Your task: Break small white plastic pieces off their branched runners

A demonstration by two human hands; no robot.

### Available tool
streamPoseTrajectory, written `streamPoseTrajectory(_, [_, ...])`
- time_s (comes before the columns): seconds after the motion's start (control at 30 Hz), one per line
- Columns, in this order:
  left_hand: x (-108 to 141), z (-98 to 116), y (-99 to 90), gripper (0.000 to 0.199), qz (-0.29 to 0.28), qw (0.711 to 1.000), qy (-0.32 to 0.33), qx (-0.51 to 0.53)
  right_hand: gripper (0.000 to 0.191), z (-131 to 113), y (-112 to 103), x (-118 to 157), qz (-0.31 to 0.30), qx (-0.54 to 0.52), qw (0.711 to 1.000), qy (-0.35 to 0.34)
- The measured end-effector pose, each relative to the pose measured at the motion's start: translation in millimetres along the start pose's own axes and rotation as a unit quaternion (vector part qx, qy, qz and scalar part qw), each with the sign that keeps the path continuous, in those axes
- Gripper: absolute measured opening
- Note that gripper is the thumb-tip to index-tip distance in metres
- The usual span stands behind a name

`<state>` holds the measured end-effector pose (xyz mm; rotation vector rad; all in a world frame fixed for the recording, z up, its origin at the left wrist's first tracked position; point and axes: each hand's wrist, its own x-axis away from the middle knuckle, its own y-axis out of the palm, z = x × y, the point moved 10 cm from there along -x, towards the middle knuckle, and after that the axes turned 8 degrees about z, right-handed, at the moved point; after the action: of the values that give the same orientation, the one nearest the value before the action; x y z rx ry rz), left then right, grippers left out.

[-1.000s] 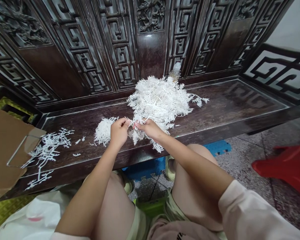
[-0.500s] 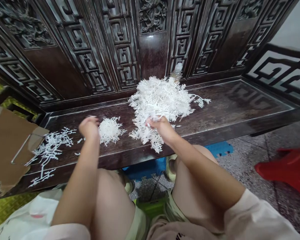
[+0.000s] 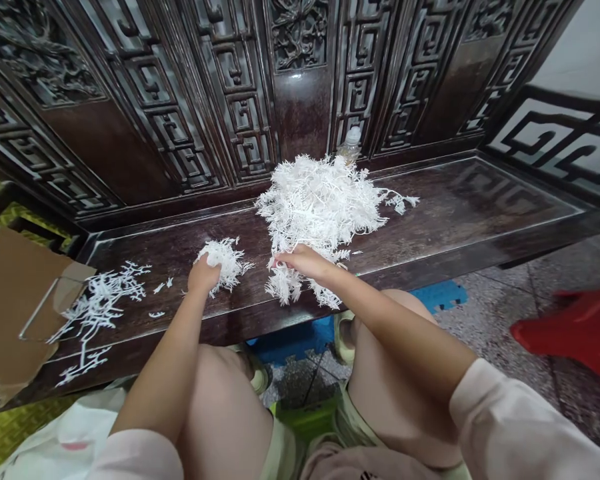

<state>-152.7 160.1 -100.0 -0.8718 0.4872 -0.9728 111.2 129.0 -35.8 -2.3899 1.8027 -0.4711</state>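
My right hand (image 3: 305, 261) is closed on a white plastic foliage sprig (image 3: 284, 283), whose feathery ends hang down at the bench's front edge. Right behind it rises a large heap of white plastic foliage (image 3: 325, 200). My left hand (image 3: 204, 275) is at the near left side of a smaller pile of white leaf pieces (image 3: 230, 263), its fingers curled on some of them; the fingertips are partly hidden. Further left, bare white branched stems (image 3: 105, 293) lie in a tangle, with a few loose bits (image 3: 164, 285) between them and my left hand.
All this lies on a dark wooden bench (image 3: 445, 213) with a carved lattice back (image 3: 300, 100). A clear bottle with a white cap (image 3: 353, 137) stands behind the heap. Cardboard (image 3: 20, 300) is at the left end. A red plastic object (image 3: 570, 333) is on the floor at right.
My left hand has moved right and slightly down, from beside the small pile onto its edge. My right hand has shifted slightly left and down with the sprig, drawn nearer the bench's front.
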Motion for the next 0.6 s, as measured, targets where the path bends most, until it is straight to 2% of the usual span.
streamPoseTrajectory(0.07, [12, 22, -3.9, 0.051, 0.007, 0.999, 0.043, -0.008, 0.036, -1, 1, -1, -0.01, -0.002, 1.0, -0.007])
streamPoseTrajectory(0.1, [20, 37, -1.0, 0.046, -0.012, 0.997, 0.068, 0.02, 0.037, -2, 1, -2, -0.014, -0.003, 1.0, -0.01])
streamPoseTrajectory(0.13, [31, 54, 6.3, 0.045, -0.056, 0.992, 0.091, 0.072, 0.038, -2, 2, -3, -0.017, -0.002, 1.0, -0.01])
streamPoseTrajectory(0.17, [44, 72, 17.3, 0.047, -0.122, 0.977, 0.111, 0.134, 0.038, -2, 2, -4, -0.02, 0.0, 1.0, -0.01])
streamPoseTrajectory(0.23, [72, 104, 34.8, 0.052, -0.244, 0.932, 0.14, 0.229, 0.036, 0, 2, -6, -0.017, 0.01, 1.0, -0.008])
streamPoseTrajectory(0.3, [93, 126, 41.2, 0.049, -0.303, 0.9, 0.17, 0.262, 0.034, 4, -1, -8, -0.005, 0.025, 1.0, -0.001])
streamPoseTrajectory(0.4, [106, 139, 39.9, 0.04, -0.315, 0.894, 0.214, 0.237, 0.029, 10, -2, -9, 0.007, 0.047, 0.999, 0.009])
streamPoseTrajectory(0.6, [111, 143, 32.7, 0.03, -0.319, 0.894, 0.265, 0.171, 0.024, 11, -1, -8, 0.013, 0.106, 0.994, 0.016])
